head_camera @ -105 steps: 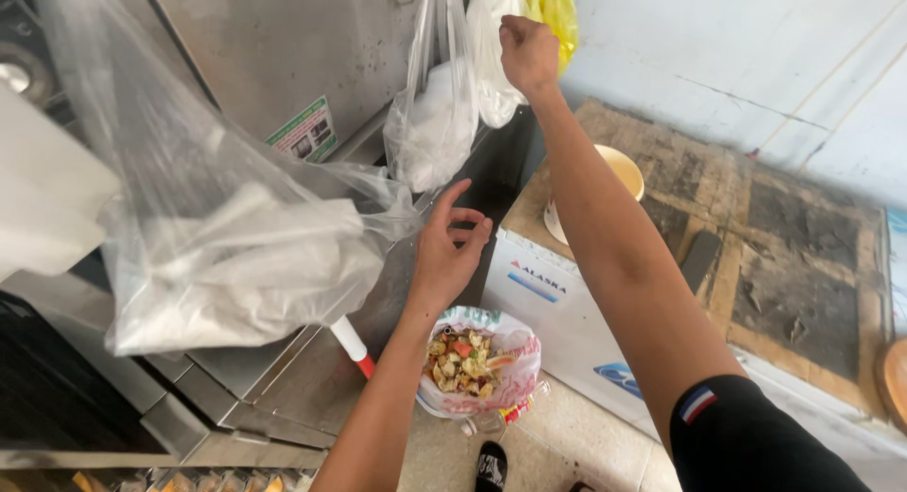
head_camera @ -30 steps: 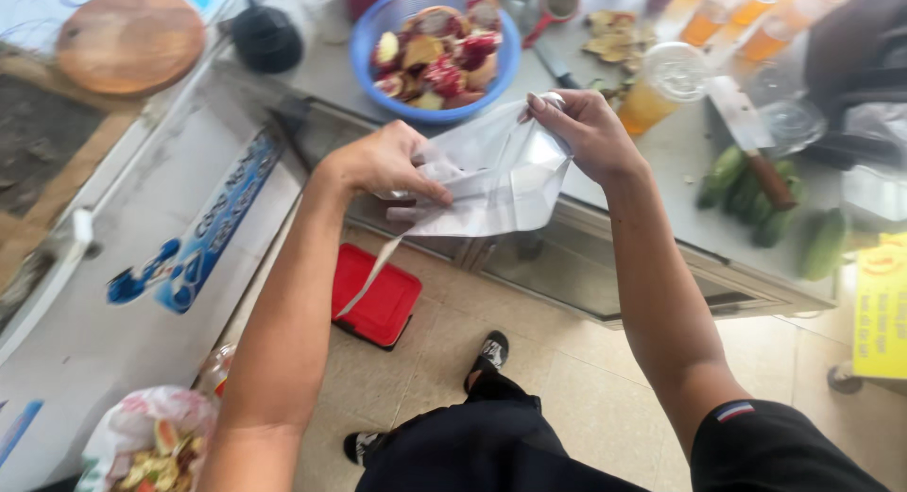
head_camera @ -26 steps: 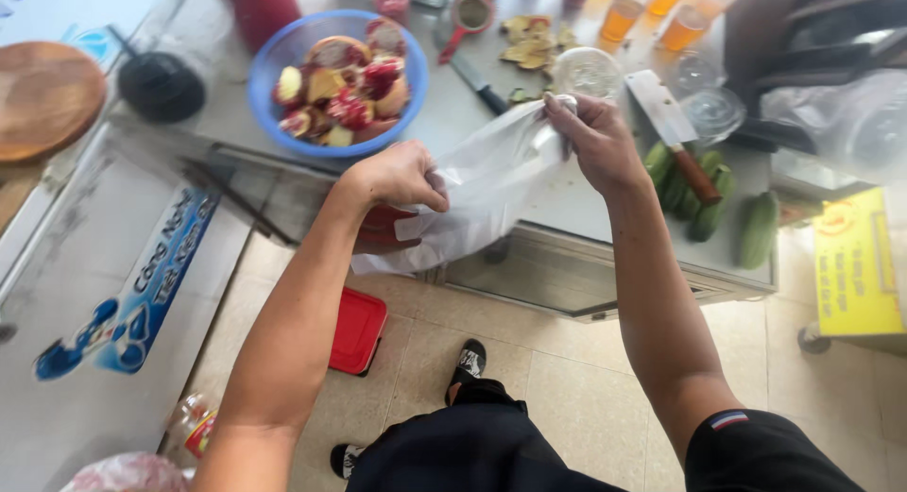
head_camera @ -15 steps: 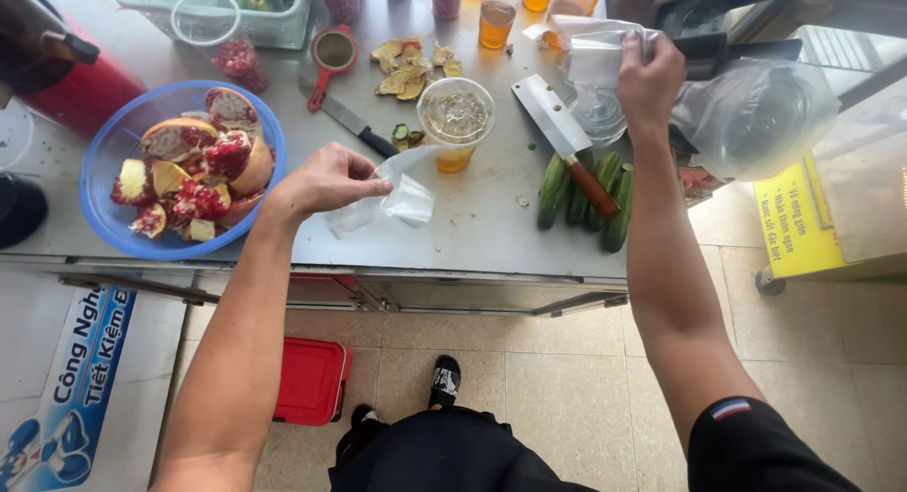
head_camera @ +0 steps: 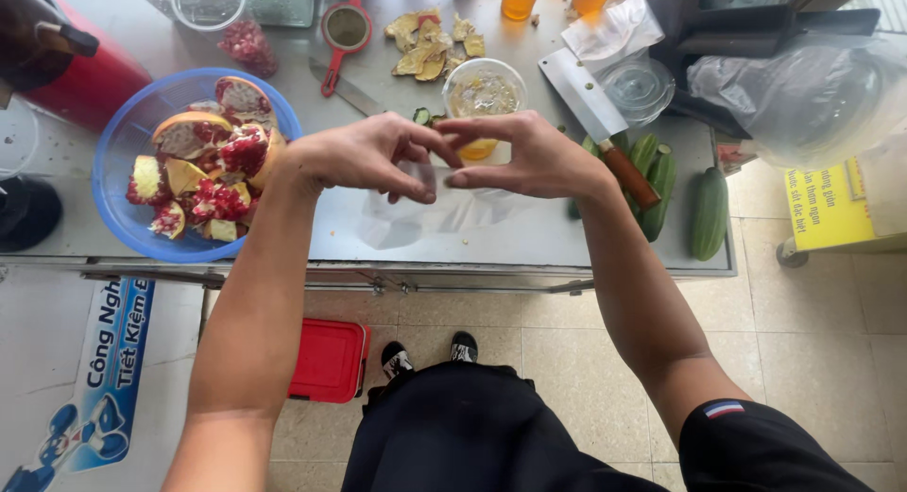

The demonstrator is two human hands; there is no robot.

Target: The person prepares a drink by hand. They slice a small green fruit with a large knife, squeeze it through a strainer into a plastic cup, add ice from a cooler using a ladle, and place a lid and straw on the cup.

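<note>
A single camera, worn on the person's head, looks steeply down past the forearms onto a metal counter (head_camera: 567, 237) that fills the upper half from 9 to 3 o'clock. It sits close: the left hand (head_camera: 364, 157) and right hand (head_camera: 529, 157) meet just above centre. At 6 o'clock it takes in the person's own lap and shoes on the tiled floor (head_camera: 812, 331). No second view shares the scene
</note>
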